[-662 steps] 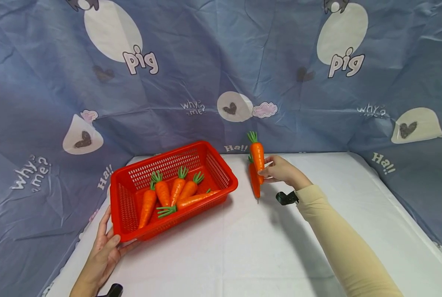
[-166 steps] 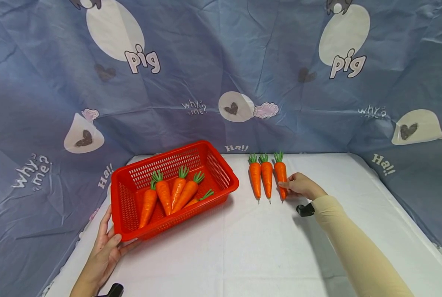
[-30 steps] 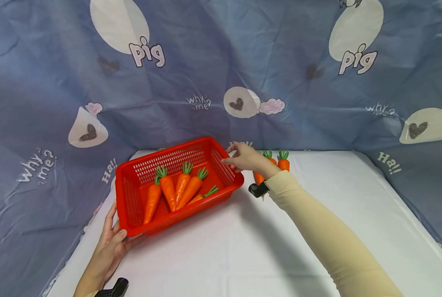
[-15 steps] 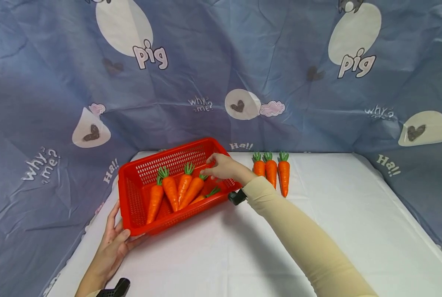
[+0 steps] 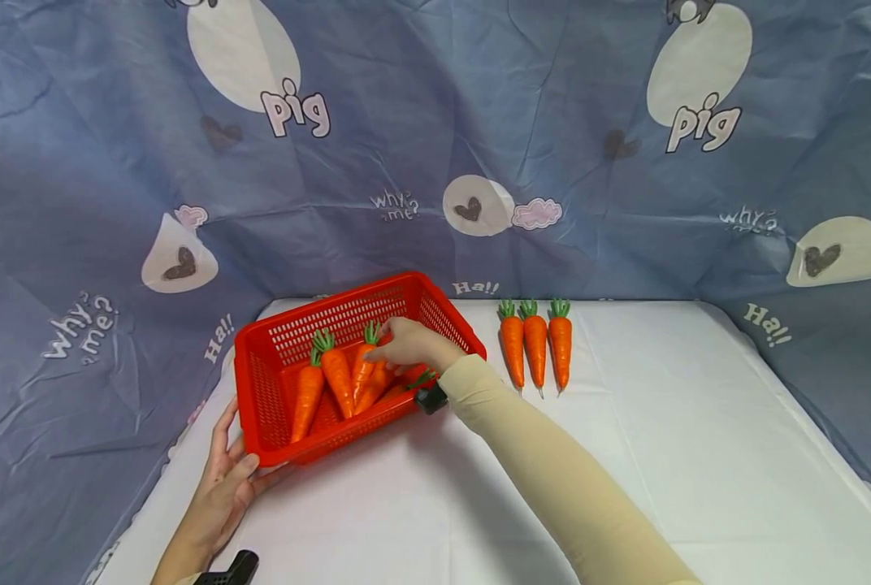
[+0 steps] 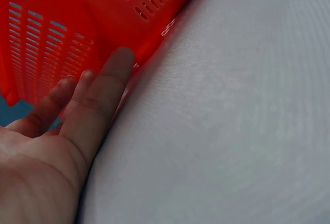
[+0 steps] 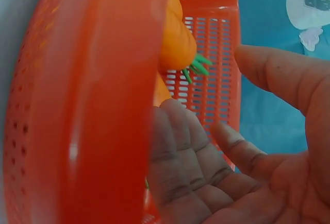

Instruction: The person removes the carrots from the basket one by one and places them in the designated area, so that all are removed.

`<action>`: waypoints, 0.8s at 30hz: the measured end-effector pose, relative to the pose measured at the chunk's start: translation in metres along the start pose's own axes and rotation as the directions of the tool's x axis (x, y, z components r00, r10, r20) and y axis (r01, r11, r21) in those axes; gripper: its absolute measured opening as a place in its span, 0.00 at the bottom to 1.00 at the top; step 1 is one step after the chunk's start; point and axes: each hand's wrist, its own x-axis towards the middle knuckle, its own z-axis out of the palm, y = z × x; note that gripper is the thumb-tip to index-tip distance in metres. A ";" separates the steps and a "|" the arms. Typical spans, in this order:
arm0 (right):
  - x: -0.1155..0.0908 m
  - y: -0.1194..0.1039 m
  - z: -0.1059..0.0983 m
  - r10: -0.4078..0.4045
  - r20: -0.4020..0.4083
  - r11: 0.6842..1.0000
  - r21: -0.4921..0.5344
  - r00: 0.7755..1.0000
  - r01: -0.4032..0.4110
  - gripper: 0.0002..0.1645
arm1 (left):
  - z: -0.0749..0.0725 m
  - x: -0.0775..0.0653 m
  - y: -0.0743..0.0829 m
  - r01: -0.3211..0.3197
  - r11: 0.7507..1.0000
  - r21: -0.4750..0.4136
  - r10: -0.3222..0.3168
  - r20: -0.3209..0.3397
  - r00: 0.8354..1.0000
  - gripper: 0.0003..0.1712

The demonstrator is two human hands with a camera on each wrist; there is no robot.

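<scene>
My left hand (image 5: 219, 496) holds the near left corner of the red perforated basket (image 5: 333, 439), thumb on the rim. In the left wrist view, its fingers (image 6: 87, 110) lie against the basket wall. My right hand (image 5: 409, 343) reaches over the basket's right part. Its fingers and thumb stand apart around nothing in the right wrist view, fingertips close to an orange carrot (image 7: 178, 44) with green tops. The hand partly covers one carrot (image 5: 377, 382); whether it touches it, I cannot tell. More carrots lie left of it, such as this one (image 5: 336, 374).
Three carrots, a left one (image 5: 512, 345), a middle one (image 5: 535, 345) and a right one (image 5: 561, 345), lie side by side on the white tablecloth (image 5: 662, 422), tops pointing back. Behind stands a blue patterned cloth (image 5: 377, 106).
Over the last second my right hand has moved left, from the basket's right rim to the carrots inside. Earlier it laid carrots in a row on the table. My left hand stays at the corner.
</scene>
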 end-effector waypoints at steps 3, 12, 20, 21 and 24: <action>0.002 -0.004 0.007 0.013 0.003 1.000 0.021 1.000 -0.013 0.29 | 0.001 0.000 0.000 -0.003 1.000 -0.002 0.003 0.001 1.000 0.46; 0.008 -0.013 0.023 0.088 0.023 0.988 0.124 0.996 -0.090 0.22 | 0.000 0.000 0.000 -0.007 1.000 -0.008 0.007 0.001 1.000 0.46; 0.013 -0.020 0.032 0.122 0.049 0.992 0.017 0.991 -0.123 0.22 | 0.000 0.000 -0.001 -0.014 1.000 -0.017 0.015 0.014 1.000 0.46; 0.014 -0.021 0.033 0.127 0.048 0.992 -0.011 0.991 -0.127 0.22 | 0.000 0.000 -0.001 -0.014 1.000 -0.017 0.015 0.014 1.000 0.46; 0.017 -0.023 0.034 0.144 0.052 0.988 -0.071 0.988 -0.140 0.22 | 0.000 0.000 -0.002 -0.016 1.000 -0.019 0.016 0.016 1.000 0.46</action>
